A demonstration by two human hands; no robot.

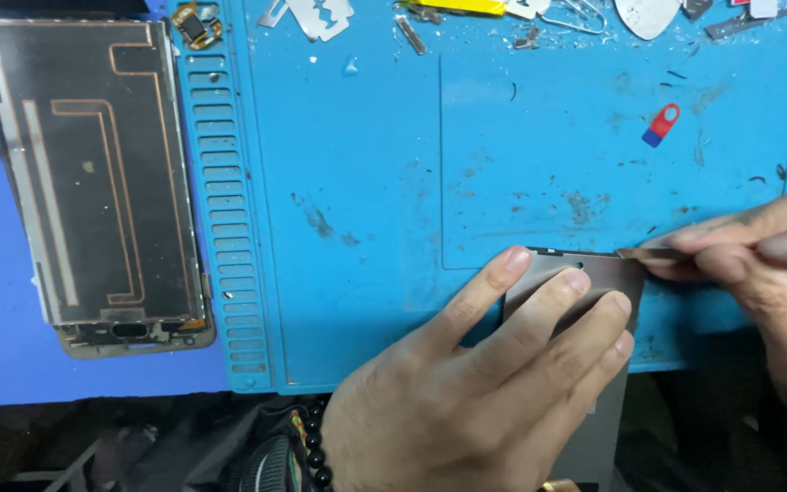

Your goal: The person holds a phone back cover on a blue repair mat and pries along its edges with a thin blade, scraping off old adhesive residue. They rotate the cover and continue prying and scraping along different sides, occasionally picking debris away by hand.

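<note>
Phone screen panel (594,282) lying at the near edge of the blue mat (357,182). The left hand (466,401) is pressing four flat fingers on the panel, apparently pinning it so it cannot slide. The right hand (767,264) is pinching a thin blade (644,255), its tip touching the panel's far right corner, seemingly working at the edge. A phone frame (93,182) is resting well left of the panel; a razor blade (321,16) is lying far beyond it.

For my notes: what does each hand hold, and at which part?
Left hand presses flat on the grey panel. Right hand pinches a thin blade by its rear end.
</note>
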